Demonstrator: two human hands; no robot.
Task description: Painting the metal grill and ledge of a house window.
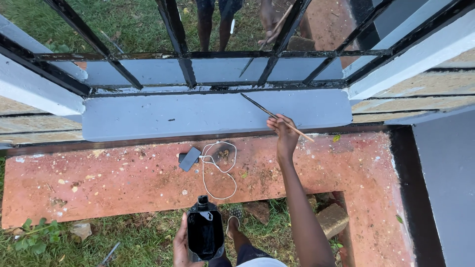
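The right hand is raised against the grey window sill, fingers pinched together around a thin paintbrush. The brush is a slim wooden stick, pale at the handle end that juts out lower right of the hand, dark with paint at the tip that points up and left onto the sill, close under the black window frame. The left hand is low and near the body, well apart from the right, closed around the side of a black cut-open plastic container with a capped neck at its top; its inside looks dark and glossy.

Between the two hands runs a rough reddish concrete ledge, speckled with pale paint drips and dirt. On it lie a dark flat phone and a looped white cable, just left of the right forearm. The sill is smooth and matt, with black smears along its upper edge. Black metal bars cross the window. Beyond them another person's hand holds a stick above grass.
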